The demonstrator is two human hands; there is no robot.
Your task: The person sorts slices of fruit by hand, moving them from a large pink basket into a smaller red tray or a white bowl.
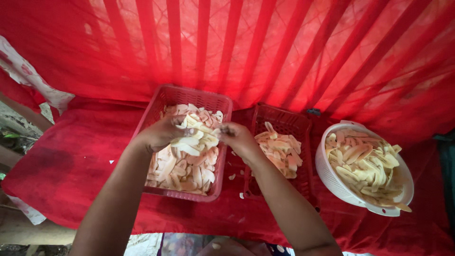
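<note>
Over the pink basket (161,102) on our red-draped desk (71,166), our left hand (159,134) and right hand (239,137) together clutch a bunch of pale slices (196,137), its long axis running between them.

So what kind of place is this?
Probably an outdoor food-preparing spot: both hands lift pale fruit slices over a red plastic slotted basket, on a red cloth-covered table, with bare ground alongside.
</note>
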